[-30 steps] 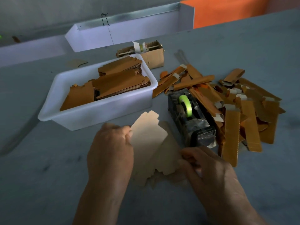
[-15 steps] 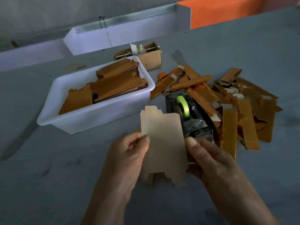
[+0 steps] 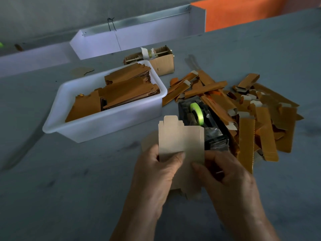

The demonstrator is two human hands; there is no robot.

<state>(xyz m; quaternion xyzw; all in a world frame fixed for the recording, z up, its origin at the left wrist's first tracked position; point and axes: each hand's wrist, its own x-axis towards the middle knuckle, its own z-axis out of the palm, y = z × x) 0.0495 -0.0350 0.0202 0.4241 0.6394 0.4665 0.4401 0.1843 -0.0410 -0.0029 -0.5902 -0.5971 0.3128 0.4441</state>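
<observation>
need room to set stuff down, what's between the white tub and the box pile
Head view: a black tape dispenser with a green roll sits between the white tub and the box pile.

cardboard blank point(image 3: 180, 138): pale beige, plain, unprinted
tub point(image 3: 97, 129): translucent white
sheets in the tub point(image 3: 128, 89): orange-brown stack
folded strips point(image 3: 246, 136): orange-brown with pale grey-white end flaps, right of the tub
tape dispenser point(image 3: 213, 136): black
tape roll point(image 3: 197, 113): bright lime green
bench point(image 3: 60, 188): dull blue-grey, faint dark smudges
small carton point(image 3: 161, 64): brown, behind the tub
panel point(image 3: 243, 13): vivid orange, far behind the tub
</observation>
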